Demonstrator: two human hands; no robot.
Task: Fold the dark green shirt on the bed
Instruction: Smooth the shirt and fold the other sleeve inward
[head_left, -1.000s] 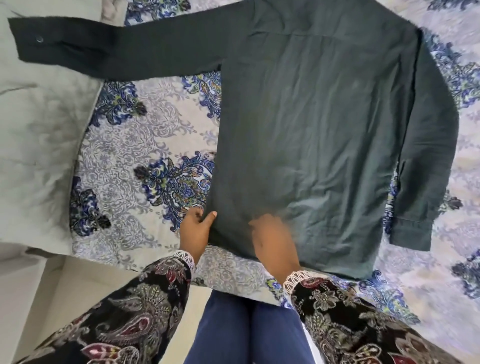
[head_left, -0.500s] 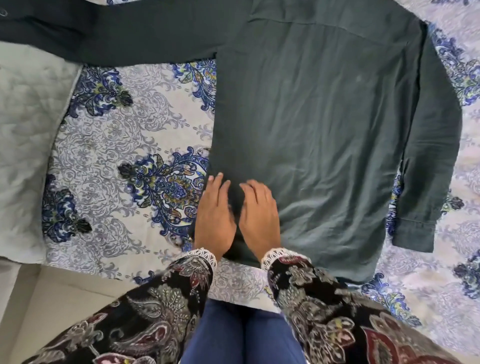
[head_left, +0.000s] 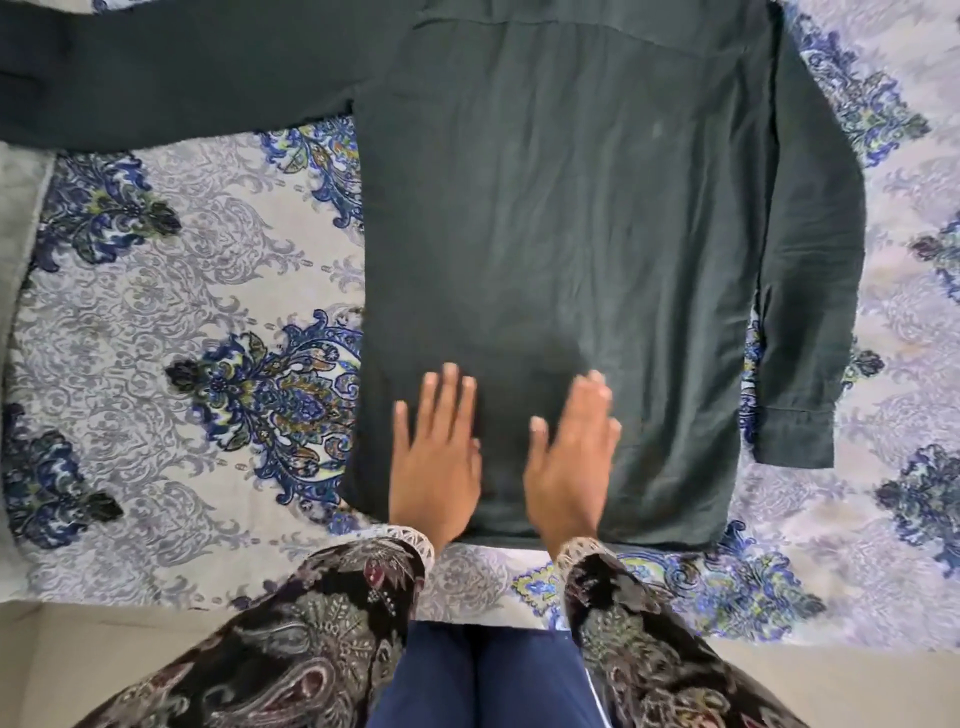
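Note:
The dark green shirt (head_left: 561, 223) lies flat, back side up, on the bed, hem toward me. One sleeve stretches out to the left across the top of the view; the other runs down the shirt's right side, its cuff near the hem. My left hand (head_left: 434, 457) rests palm down on the lower left part of the shirt, fingers spread. My right hand (head_left: 569, 457) lies flat beside it, a little to the right, slightly blurred. Neither hand holds any cloth.
The bed (head_left: 171, 322) is covered by a white sheet with blue paisley patterns. A grey quilted cover (head_left: 15, 218) lies at the far left. The bed's front edge runs just below my wrists, with pale floor (head_left: 104, 654) and my blue trousers beneath.
A second ago my left hand pinched the shirt's lower left edge. Both hands have since come onto the cloth, slid upward and spread apart.

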